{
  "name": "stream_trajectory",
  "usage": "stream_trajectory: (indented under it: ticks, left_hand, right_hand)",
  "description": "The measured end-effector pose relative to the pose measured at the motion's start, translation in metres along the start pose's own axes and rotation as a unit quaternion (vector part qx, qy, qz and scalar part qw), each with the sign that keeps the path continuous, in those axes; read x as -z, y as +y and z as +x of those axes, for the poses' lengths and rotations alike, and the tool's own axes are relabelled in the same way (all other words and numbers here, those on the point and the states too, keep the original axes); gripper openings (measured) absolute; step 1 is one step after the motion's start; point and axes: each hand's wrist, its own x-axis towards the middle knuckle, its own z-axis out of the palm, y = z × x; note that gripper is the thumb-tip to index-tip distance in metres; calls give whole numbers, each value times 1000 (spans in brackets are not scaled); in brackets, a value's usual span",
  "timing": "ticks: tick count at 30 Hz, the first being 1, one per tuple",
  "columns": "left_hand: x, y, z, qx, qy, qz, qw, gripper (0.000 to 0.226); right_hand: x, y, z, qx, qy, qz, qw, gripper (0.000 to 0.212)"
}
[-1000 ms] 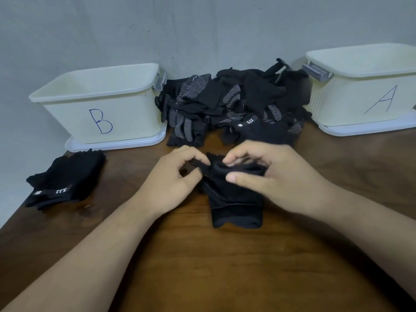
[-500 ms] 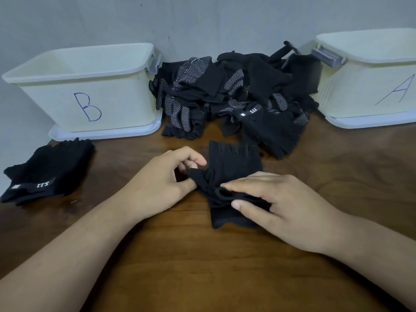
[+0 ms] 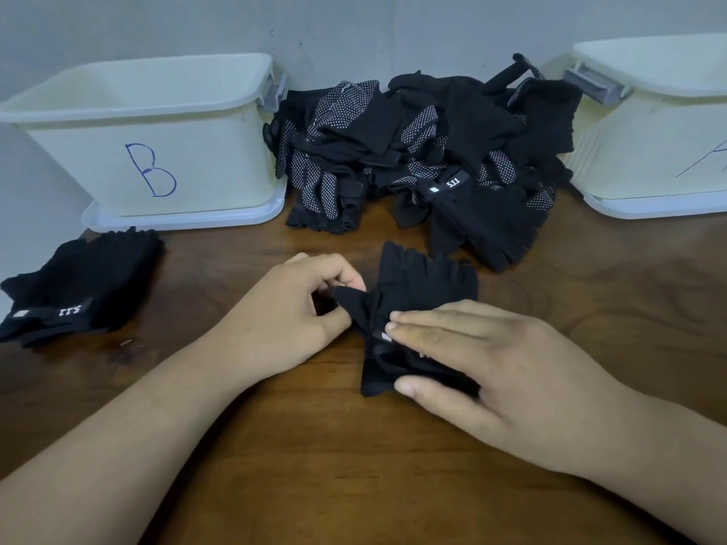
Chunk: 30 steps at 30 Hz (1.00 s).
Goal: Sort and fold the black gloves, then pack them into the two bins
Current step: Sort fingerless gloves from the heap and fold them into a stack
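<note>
A black fingerless glove [image 3: 421, 285] lies on the wooden table [image 3: 314, 466] in front of me. My left hand [image 3: 291, 316] pinches the glove's thumb flap at its left side. My right hand [image 3: 491, 371] lies flat on the glove's lower half, fingers straight, pressing it down. Behind the glove, a heap of black gloves [image 3: 425, 151], some with white dots, is piled between the two bins. Bin B [image 3: 157, 143] stands at the back left, bin A [image 3: 661, 127] at the back right. A small stack of black gloves [image 3: 78, 285] sits on the table at the left.
Both cream bins rest on their white lids and have grey latches. A grey wall runs right behind them. The table's left edge passes close to the small stack. Bare wood spreads in front of my arms.
The glove has been unfolded so its finger end lies flat away from me. My right hand slid down toward the cuff and flattened. My left hand keeps its pinch.
</note>
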Motion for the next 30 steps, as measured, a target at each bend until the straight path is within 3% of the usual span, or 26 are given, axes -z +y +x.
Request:
stream_trajectory:
  ticks: [4, 6, 8, 10, 18, 23, 25, 28, 30]
  left_hand:
    - [7, -4, 2, 2, -45, -15, 999, 27]
    - [14, -8, 3, 10, -58, -73, 996, 30]
    - [20, -10, 3, 17, -69, -126, 989, 25]
    - [20, -11, 4, 12, -76, -105, 991, 16]
    - [3, -8, 3, 28, 23, -5, 999, 9]
    - [-8, 19, -2, -109, 114, 69, 985, 13]
    - [-15, 31, -6, -134, 62, 50, 988, 24]
    - [-26, 36, -8, -59, -84, 23, 994, 46]
    - [-25, 34, -7, -21, -123, 22, 992, 56]
  right_hand:
    - [-1, 10, 1, -39, -14, 115, 993, 45]
    - [-1, 16, 1, -73, -12, 177, 981, 41]
    - [-1, 19, 2, -118, -16, 236, 964, 35]
    - [0, 21, 3, -148, -23, 276, 949, 29]
    - [-6, 22, 5, -133, -10, 259, 957, 30]
    - [-9, 19, 6, -136, -4, 235, 963, 31]
    - [-9, 17, 7, -133, -6, 231, 964, 30]
    - [-10, 17, 8, -127, -10, 228, 965, 25]
    - [-9, 17, 7, -130, -7, 233, 964, 25]
